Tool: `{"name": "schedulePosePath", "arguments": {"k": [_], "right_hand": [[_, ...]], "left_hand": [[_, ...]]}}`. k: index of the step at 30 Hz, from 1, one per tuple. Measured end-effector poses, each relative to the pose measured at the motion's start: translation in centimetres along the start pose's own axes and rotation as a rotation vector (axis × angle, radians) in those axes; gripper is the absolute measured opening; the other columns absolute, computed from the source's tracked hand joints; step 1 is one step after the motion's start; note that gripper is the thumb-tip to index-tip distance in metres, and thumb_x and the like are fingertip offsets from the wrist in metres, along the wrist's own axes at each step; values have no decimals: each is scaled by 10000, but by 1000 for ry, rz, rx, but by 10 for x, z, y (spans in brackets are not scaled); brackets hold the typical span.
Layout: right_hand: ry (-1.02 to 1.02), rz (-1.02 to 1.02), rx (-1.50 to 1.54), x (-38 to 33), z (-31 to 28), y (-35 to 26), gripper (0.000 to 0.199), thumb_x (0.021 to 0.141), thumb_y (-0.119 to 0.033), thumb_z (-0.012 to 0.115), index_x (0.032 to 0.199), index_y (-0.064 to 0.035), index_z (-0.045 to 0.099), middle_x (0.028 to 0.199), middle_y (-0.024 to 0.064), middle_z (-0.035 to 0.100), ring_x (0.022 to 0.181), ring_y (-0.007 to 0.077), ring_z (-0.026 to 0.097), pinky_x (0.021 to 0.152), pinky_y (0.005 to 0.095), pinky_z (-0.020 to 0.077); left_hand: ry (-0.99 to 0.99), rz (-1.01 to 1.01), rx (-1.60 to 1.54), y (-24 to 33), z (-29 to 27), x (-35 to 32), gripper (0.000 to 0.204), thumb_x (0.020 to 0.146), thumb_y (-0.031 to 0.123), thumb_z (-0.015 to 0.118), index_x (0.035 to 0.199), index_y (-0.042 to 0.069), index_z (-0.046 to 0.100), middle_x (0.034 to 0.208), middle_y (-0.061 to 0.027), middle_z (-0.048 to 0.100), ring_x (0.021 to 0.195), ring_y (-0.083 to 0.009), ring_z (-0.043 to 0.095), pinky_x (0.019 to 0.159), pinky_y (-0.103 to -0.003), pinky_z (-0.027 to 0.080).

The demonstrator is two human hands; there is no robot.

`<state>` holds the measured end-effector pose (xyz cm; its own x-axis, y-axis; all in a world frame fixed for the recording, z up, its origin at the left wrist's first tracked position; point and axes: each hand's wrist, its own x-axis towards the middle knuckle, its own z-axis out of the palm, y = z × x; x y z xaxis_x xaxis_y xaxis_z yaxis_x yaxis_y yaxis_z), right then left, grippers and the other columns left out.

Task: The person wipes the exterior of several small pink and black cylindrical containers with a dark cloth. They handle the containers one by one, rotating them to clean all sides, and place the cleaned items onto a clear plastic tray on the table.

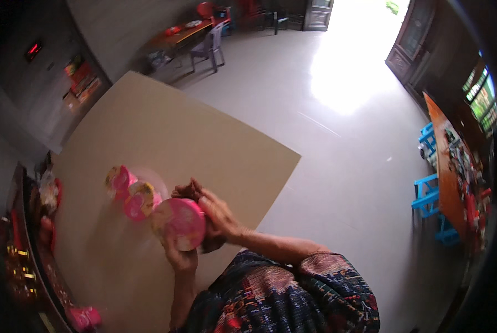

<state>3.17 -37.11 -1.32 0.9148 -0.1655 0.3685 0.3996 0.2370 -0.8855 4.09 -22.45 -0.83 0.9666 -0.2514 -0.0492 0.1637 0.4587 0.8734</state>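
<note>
Above the beige table (204,133) I hold a round pink tub (182,225), its flat circular face turned up and blurred by motion. My left hand (179,256) grips it from the near side. My right hand (218,211) is against its right side, with fingers curled at the far rim; blur hides the exact hold. A dark shape below the right palm cannot be made out. Left of the tub, two similar pink-and-yellow tubs, a nearer one (140,201) and a farther one (119,182), are close together on the table. Behind them shows a pale pinkish round shape (151,176).
A dark shelf (29,238) with red and gold items runs along the left, a pink object (84,318) at its near end. To the right are an orange-brown table (445,166) covered with things and blue stools (427,195). A grey chair (208,49) stands behind.
</note>
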Motion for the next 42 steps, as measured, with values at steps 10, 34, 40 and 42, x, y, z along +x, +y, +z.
{"name": "schedulePosePath", "arguments": {"k": [10,34,40,42], "right_hand": [[-634,371,-56,56,-31,-19,437,973,-293,476,1281,11,544,1372,204,496,1281,307,468,1081,381,344],[-232,53,-309,3,-21,-36,383,957,-278,435,1196,1,539,1295,231,486,1196,363,488,1029,393,359],[-526,186,-284,40,-23,-37,272,945,-219,503,1063,-33,662,1177,142,588,1115,283,538,992,400,393],[-676,-31,-307,43,-24,-35,243,919,-221,550,1042,-43,661,1123,141,603,1082,301,547,961,397,410]], "left_hand": [[-281,-103,213,26,0,-7,626,829,212,714,1276,75,297,1202,-127,500,1167,-201,501,981,-337,447],[-209,-12,236,7,2,-11,787,711,39,807,1361,87,365,1248,-89,520,1152,-192,527,972,-327,464],[-251,115,314,8,10,-9,1017,619,86,884,1405,78,239,1310,-111,456,1249,-196,441,1009,-361,426],[-321,173,420,7,3,0,1199,607,75,893,1469,78,59,1228,-103,512,1172,-195,508,994,-358,434]]}}
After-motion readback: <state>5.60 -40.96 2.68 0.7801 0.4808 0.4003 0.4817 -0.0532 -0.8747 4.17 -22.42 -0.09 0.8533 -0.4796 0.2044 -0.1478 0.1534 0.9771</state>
